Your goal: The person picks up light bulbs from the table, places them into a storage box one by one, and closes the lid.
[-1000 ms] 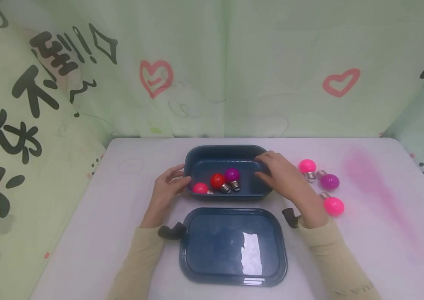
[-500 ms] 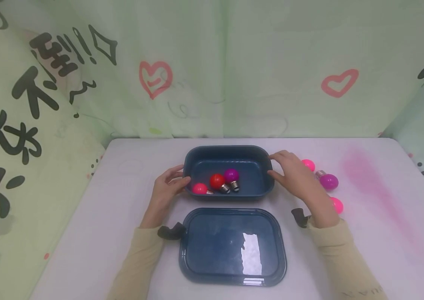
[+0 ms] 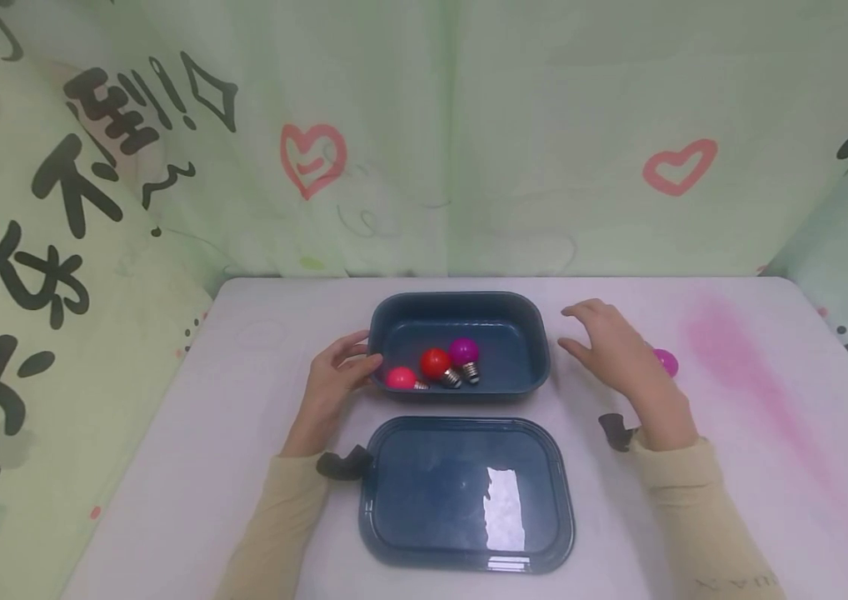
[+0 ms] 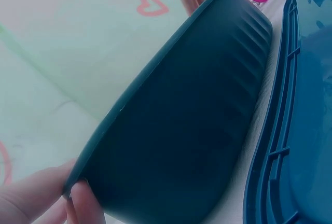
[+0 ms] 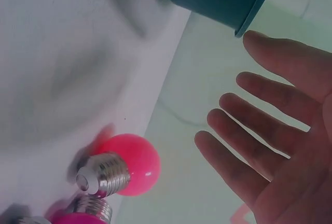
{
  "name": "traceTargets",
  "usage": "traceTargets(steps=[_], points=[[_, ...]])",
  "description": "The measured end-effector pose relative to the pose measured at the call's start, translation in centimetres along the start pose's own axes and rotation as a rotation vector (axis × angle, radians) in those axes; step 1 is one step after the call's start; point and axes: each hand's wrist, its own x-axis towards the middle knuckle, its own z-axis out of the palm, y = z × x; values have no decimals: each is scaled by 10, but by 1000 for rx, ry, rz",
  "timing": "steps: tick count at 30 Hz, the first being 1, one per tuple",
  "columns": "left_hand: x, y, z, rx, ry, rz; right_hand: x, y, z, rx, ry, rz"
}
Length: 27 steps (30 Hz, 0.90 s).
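Observation:
A dark blue plastic box [image 3: 461,396] holds a pink bulb [image 3: 401,377], a red bulb [image 3: 436,363] and a purple bulb [image 3: 464,351]. My left hand [image 3: 334,379] pinches the box's left rim, thumb on one side and fingers on the other, as the left wrist view shows. To the right of the box, my right hand [image 3: 615,354] hovers apart from it with fingers spread and nothing in them. Beneath that hand, a pink bulb [image 5: 137,164] with a silver screw base lies on the table; another purple bulb [image 3: 666,362] is partly hidden behind the wrist.
A dark blue lid [image 3: 439,500] lies flat on the white table [image 3: 192,433] in front of the box. Behind the table hangs a pale green curtain [image 3: 499,167] with painted hearts. Part of one more bulb shows at the right wrist view's lower left corner.
My right hand has let go of the box's right side and moved away to the right, now covering most loose bulbs in the head view. My left hand and the box stay put.

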Motion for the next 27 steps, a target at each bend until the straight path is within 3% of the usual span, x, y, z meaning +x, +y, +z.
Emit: traceTargets(steps=[12, 21, 27], points=[[1, 1, 0, 1, 9, -15, 0, 17, -2, 3, 70, -42], [1, 1, 0, 1, 15, -16, 1, 25, -4, -12, 94, -17], [2, 1, 1, -12, 10, -14, 2, 30, -3, -32, 47, 43]])
